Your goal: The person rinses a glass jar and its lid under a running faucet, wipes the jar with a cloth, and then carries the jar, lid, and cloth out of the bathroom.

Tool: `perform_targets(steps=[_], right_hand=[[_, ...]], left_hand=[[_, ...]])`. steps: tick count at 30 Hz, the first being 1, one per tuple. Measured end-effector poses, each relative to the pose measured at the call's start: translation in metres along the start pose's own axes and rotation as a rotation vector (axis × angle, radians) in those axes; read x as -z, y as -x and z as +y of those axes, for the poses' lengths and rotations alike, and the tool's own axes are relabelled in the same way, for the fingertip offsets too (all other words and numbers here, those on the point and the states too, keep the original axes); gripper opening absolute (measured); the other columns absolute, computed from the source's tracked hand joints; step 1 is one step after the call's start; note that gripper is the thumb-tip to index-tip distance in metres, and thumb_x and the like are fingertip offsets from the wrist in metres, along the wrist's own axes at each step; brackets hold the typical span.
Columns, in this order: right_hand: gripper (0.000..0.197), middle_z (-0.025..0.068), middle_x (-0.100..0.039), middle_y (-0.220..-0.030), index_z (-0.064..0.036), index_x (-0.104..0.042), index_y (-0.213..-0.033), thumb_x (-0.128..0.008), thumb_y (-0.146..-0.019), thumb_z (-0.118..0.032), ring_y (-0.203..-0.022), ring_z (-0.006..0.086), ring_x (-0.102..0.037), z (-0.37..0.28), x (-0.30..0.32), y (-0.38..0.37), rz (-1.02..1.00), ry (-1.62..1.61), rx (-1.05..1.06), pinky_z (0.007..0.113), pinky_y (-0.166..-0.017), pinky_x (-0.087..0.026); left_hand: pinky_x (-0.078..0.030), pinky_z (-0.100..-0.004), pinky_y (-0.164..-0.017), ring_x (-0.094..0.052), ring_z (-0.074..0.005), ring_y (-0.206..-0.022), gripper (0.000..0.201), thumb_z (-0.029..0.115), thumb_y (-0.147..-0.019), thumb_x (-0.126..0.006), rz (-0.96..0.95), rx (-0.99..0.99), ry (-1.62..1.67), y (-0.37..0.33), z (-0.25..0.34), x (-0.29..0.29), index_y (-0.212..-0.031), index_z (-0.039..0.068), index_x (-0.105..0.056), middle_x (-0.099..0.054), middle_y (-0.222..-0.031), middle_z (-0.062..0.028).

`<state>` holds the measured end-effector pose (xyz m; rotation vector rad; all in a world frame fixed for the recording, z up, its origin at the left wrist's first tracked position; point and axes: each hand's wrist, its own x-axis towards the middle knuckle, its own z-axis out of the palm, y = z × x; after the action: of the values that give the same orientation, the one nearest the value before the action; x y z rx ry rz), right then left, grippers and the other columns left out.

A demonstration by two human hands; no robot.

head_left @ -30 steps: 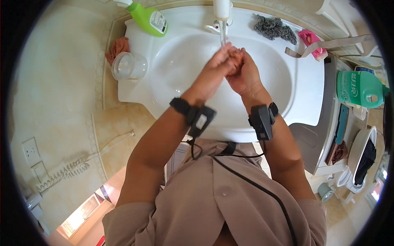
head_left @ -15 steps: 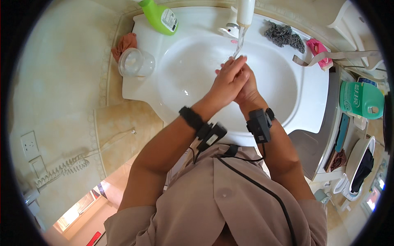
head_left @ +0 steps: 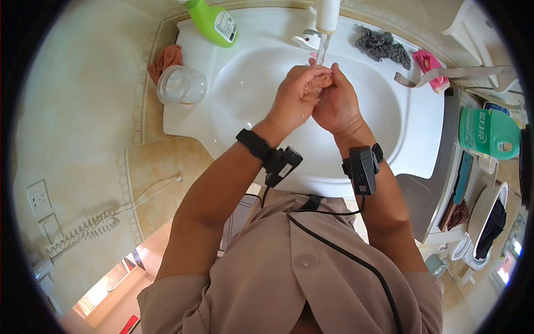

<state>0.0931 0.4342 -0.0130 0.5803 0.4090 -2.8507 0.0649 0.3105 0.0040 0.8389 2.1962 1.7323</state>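
Left hand (head_left: 295, 97) and right hand (head_left: 340, 107) touch under clear water stream (head_left: 322, 49), below white cylindrical spout (head_left: 327, 15); I can't tell whether either grips anything. Spout: probably stiff, slick wet; grasp mid-barrel.

A white washbasin (head_left: 183, 121) with 5 things on its rim.
On the back left I can see a green spray bottle (head_left: 214, 25), with a clear plastic tub (head_left: 182, 86) and a rust-coloured cloth (head_left: 167, 58) side by side nearer the front; over on the back right lies a grey scouring mesh (head_left: 384, 47), near a pink packet (head_left: 427, 60) at the corner, crossed by a pale strap (head_left: 475, 71).
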Motion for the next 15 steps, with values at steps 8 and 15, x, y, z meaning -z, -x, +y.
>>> perform_targets(steps=[8, 15], right_hand=[[0.039, 0.0046, -0.059, -0.103, -0.0075, -0.053, -0.117, -0.032, -0.101, -0.037, -0.094, 0.0175, -0.052, -0.015, -0.001, 0.009, -0.156, 0.164, 0.002, 0.030, -0.082, -0.041], [0.036, 0.0056, -0.059, -0.104, -0.0047, -0.055, -0.116, -0.041, -0.100, -0.033, -0.093, 0.0177, -0.055, -0.011, -0.023, 0.015, 0.076, 0.278, 0.035, 0.031, -0.086, -0.044]], left_hand=[[-0.053, -0.0246, -0.063, -0.060, -0.0123, -0.080, 0.026, 0.014, -0.094, -0.054, 0.024, 0.310, 0.318, -0.030, 0.011, 0.003, -0.115, -0.001, -0.055, -0.061, -0.092, -0.0049], [-0.046, -0.0224, -0.052, -0.053, -0.0092, -0.061, 0.034, 0.040, -0.095, -0.053, 0.047, 0.603, 0.454, -0.037, 0.010, 0.008, -0.092, 0.006, -0.055, -0.055, -0.077, -0.0022]])
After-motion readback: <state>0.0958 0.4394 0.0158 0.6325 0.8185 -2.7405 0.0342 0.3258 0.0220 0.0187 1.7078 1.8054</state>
